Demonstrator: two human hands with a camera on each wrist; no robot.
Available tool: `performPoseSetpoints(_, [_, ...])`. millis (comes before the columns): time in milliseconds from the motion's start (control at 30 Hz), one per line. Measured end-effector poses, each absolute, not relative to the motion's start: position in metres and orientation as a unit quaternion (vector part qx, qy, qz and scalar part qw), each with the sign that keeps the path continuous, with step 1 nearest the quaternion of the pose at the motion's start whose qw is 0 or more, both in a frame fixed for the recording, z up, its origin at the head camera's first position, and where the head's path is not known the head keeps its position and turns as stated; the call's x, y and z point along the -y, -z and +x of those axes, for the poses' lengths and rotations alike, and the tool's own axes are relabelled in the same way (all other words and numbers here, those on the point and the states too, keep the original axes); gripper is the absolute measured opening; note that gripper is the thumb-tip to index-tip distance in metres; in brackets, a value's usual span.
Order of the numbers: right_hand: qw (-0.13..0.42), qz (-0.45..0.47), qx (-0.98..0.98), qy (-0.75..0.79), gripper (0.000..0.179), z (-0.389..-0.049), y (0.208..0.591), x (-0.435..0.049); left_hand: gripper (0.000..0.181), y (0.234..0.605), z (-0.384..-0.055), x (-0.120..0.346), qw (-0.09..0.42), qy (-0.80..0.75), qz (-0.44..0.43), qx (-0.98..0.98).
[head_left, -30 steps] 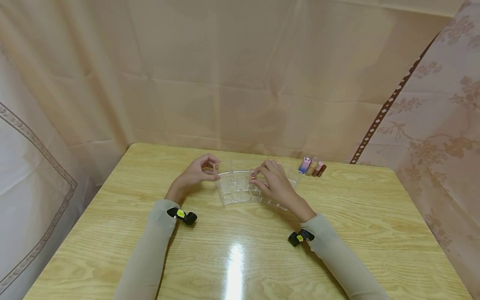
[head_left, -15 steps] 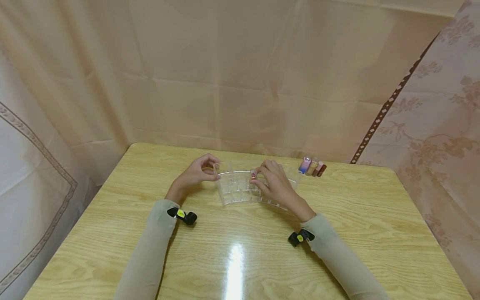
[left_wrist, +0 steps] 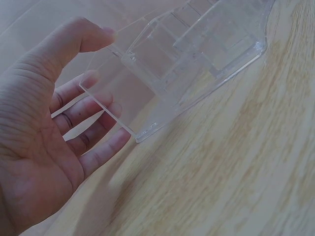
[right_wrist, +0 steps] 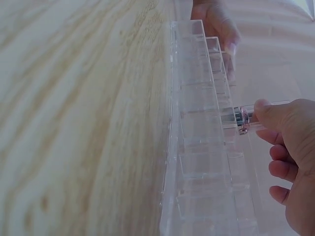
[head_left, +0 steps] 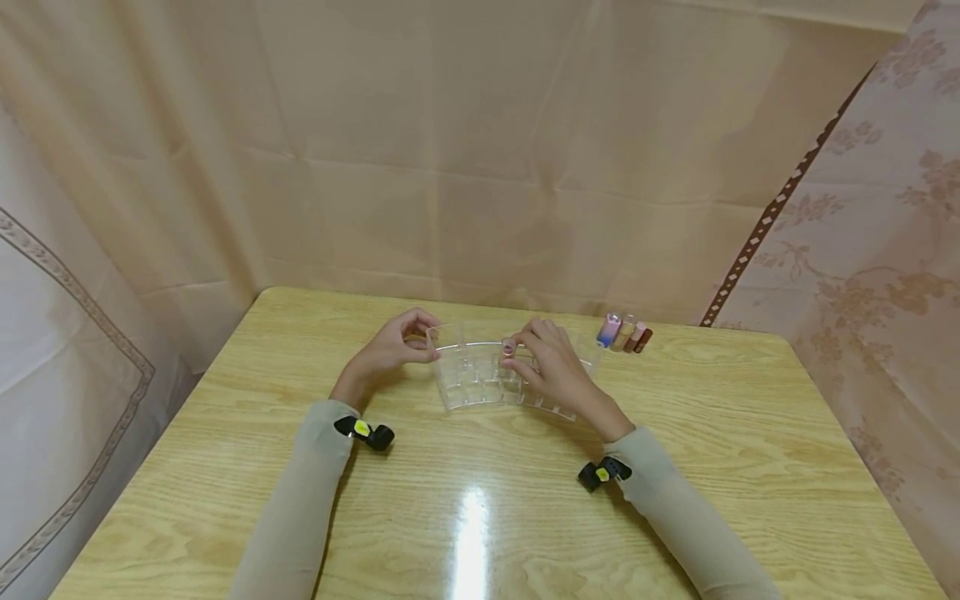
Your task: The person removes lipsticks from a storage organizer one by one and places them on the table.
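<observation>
A clear, stepped organizer (head_left: 472, 389) with several small compartments stands on the table. My left hand (head_left: 397, 340) holds its left end. In the left wrist view the thumb is at the upper edge and the fingers (left_wrist: 101, 152) lie along the side panel. Between thumb and forefinger, my right hand (head_left: 551, 362) pinches a lipstick (right_wrist: 241, 119) with a clear cap and a shiny metallic collar. The lipstick's lower end is inside a compartment of the organizer's back row. Part of the organizer's right side is hidden behind the right hand in the head view.
Right of the organizer, near the table's back edge, several cosmetics lie side by side: a pink-and-blue tube (head_left: 609, 331), a clear-topped tube (head_left: 623, 333) and dark red tubes (head_left: 643, 340). A beige curtain (head_left: 480, 167) hangs behind the wooden table (head_left: 375, 508).
My right hand and the lipstick have shifted very slightly to the right and back. The left hand and the organizer stay where they were.
</observation>
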State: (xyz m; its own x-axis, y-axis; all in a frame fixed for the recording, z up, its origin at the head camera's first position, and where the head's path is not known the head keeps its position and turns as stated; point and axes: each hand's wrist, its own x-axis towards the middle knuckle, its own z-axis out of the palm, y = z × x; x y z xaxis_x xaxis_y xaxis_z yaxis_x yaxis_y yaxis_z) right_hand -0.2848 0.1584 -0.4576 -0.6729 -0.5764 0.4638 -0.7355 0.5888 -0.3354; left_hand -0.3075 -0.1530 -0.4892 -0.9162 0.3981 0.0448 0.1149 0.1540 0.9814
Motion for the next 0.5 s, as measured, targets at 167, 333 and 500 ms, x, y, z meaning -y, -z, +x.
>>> performPoseSetpoints(167, [0.156,0.376,0.877,-0.257,0.027,-0.2850,0.4594,-0.1590,0.055,0.4902,-0.3073,0.1536,0.118,-0.624,0.167,-0.754])
performPoseSetpoints(333, [0.155,0.376,0.875,-0.264,0.027,-0.2848,0.4583,-0.1590,0.055,0.4895,-0.3075,0.1541,0.117,-0.624,0.169,-0.754])
performPoseSetpoints(500, [0.153,0.373,0.876,-0.266,0.027,-0.2845,0.4575,-0.1589,0.055,0.4890,-0.3079,0.1537,0.118,-0.629,0.172,-0.749])
